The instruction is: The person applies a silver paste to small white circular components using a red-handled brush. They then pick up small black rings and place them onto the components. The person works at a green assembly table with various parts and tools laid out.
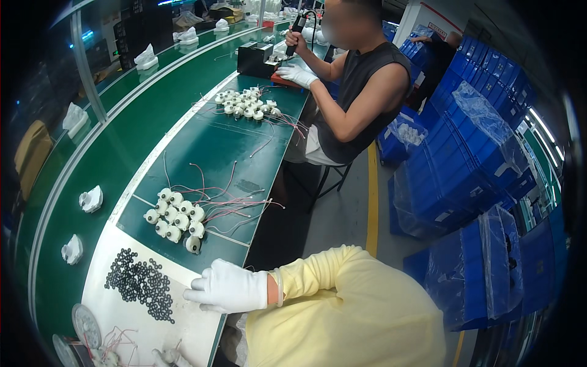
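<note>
My right hand [229,287], in a white glove and at the end of a yellow sleeve, rests at the right edge of a white sheet [202,330]. Its fingers stretch left over the sheet, with nothing visible in them. Left of the fingertips lies a loose spread of small black rings [143,284]. Beyond the hand stands a cluster of small cream motors [177,217] with dark tops, their pink and white wires trailing right. My left hand does not show. Pale shapes [171,356] at the lower edge are cut off and unclear.
Across the green bench, a co-worker [361,92] sits holding a black handheld tool [296,33]. A second motor cluster [247,103] lies nearer them. A green conveyor [55,214] with white wrapped parts runs along the left. Blue crates [452,165] are stacked right. Clear round discs [85,327] stand lower left.
</note>
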